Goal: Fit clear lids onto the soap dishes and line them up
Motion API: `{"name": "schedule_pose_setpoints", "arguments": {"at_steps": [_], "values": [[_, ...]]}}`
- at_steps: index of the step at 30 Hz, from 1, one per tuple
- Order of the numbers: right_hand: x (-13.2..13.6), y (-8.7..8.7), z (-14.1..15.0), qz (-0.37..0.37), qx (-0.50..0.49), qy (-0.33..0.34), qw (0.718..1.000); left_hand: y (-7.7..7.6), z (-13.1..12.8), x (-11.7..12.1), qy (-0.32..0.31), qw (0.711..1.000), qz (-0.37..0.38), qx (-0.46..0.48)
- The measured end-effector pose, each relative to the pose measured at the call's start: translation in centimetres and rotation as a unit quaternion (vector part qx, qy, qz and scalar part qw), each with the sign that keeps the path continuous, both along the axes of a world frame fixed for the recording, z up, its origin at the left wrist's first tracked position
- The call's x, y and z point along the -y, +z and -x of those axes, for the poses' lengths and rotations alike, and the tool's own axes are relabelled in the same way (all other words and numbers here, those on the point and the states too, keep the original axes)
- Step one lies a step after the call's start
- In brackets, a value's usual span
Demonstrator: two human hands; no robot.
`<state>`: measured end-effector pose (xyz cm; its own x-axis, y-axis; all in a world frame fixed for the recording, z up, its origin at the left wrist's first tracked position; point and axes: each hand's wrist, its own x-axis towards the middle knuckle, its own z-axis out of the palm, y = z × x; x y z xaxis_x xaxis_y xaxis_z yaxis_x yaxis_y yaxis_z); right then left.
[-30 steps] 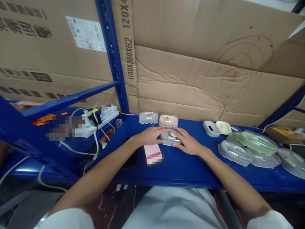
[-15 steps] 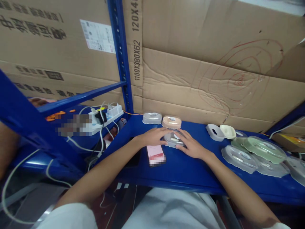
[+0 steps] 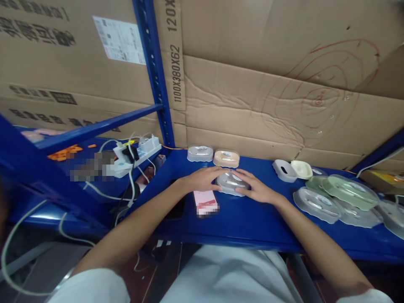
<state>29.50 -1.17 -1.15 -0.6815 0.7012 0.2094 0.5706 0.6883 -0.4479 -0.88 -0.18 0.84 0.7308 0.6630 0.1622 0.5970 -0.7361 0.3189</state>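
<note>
A grey oval soap box with a clear lid sits on the blue shelf in front of me. My left hand curves around its left side, thumb low and fingers along the back edge. On the opposite side, my right hand grips it with the thumb at the front and the fingers at the back. Just below my left hand lies a phone with a lit pink screen. Behind the held box stand a peach lidded soap box and another grey one.
To the right, a grey open tray with a slot and a cream dish lie near several lidded boxes, among them a green lid. At left are a blue post and a power strip with white cables. Cardboard backs the shelf.
My right fingers have shifted slightly off the lid toward the right side, so more of the box top shows. The box stays in place between both hands; the view has tilted a little.
</note>
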Motion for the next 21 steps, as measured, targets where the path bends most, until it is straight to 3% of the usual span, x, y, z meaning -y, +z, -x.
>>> {"name": "schedule_pose_setpoints", "arguments": {"at_steps": [5, 11, 16, 21], "values": [[0.2, -0.2, 0.2, -0.054, 0.019, 0.006, 0.998, -0.1, -0.1, -0.1, -0.009, 1.0, -0.018, 0.015], [-0.1, -0.6, -0.2, -0.106, 0.025, 0.032, 0.994, 0.8, 0.0, 0.4, 0.025, 0.999, -0.037, -0.012], [-0.2, -0.4, -0.2, -0.103, 0.02, 0.027, 0.994, 0.4, -0.2, 0.3, 0.017, 0.999, -0.041, -0.014], [0.4, 1.0, -0.3, -0.059, 0.022, 0.004, 0.998, -0.3, -0.3, 0.1, 0.022, 0.998, -0.059, -0.022]]}}
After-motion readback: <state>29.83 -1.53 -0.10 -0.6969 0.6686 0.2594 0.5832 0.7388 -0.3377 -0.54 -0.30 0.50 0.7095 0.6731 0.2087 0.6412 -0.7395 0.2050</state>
